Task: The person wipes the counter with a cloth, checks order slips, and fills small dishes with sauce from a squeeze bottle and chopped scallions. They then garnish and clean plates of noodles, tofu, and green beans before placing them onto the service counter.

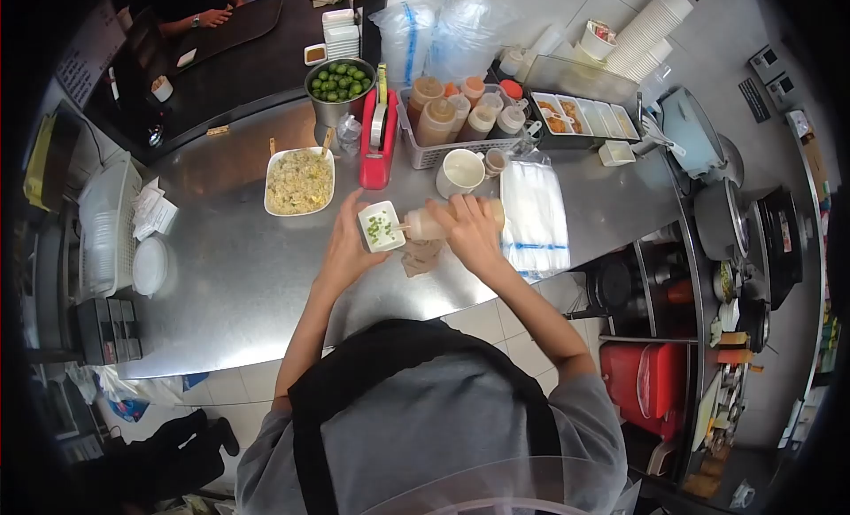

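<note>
My left hand (349, 246) grips a small white square bowl (374, 216) by its side. Chopped green bits lie inside it. In my right hand (471, 235) is a squeeze bottle (427, 225), tipped sideways so that its nozzle points at the bowl's right edge. Whether anything flows from the nozzle is too small to tell. Below the bottle, a crumpled brown paper or cloth (421, 258) rests on the steel counter (239, 294). Behind my right hand stands a white mug (461, 172). A white bowl of fried rice (300, 182) sits to the left.
A red tape dispenser (378, 147), a pot of green limes (339, 83) and a basket of sauce bottles (452, 116) line the counter's back. Plastic bags (536, 216) lie at the right. Beyond the counter, another person's hand (212, 18) rests near a dark tray.
</note>
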`<action>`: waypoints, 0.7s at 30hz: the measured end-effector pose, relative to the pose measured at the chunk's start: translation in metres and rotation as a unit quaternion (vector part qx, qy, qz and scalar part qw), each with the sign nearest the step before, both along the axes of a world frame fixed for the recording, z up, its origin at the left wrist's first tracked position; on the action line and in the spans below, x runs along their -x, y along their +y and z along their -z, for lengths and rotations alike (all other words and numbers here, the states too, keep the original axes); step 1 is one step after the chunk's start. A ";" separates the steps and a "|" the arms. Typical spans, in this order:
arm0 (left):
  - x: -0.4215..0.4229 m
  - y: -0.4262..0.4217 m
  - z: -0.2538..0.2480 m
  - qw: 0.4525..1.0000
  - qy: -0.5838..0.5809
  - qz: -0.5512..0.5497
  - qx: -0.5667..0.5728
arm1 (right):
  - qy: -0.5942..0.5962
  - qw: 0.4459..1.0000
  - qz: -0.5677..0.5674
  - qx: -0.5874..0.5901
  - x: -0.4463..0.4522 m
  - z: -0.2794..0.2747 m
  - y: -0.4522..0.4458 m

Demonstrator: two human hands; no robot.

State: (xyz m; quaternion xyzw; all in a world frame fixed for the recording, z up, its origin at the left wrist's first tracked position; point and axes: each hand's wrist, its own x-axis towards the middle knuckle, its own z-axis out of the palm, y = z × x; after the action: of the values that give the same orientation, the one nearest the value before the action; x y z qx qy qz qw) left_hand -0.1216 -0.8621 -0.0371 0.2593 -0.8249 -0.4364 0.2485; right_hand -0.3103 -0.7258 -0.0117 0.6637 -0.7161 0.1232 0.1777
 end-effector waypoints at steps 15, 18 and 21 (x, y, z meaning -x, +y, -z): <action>0.001 0.001 -0.002 0.999 0.005 -0.033 0.015 | 0.137 0.988 -0.071 -0.027 -0.005 -0.042 -0.040; 0.000 -0.001 0.001 0.999 0.013 -0.034 0.006 | 0.139 0.987 -0.068 -0.050 -0.006 -0.042 -0.044; -0.001 -0.002 0.001 0.999 0.016 -0.037 -0.006 | 0.140 0.986 -0.072 -0.054 -0.006 -0.041 -0.047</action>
State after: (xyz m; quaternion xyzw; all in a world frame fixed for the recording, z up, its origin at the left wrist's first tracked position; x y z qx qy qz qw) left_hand -0.1208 -0.8641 -0.0378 0.2836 -0.8081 -0.4361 0.2763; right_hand -0.3040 -0.7728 0.0298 0.7327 -0.6404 0.0026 0.2302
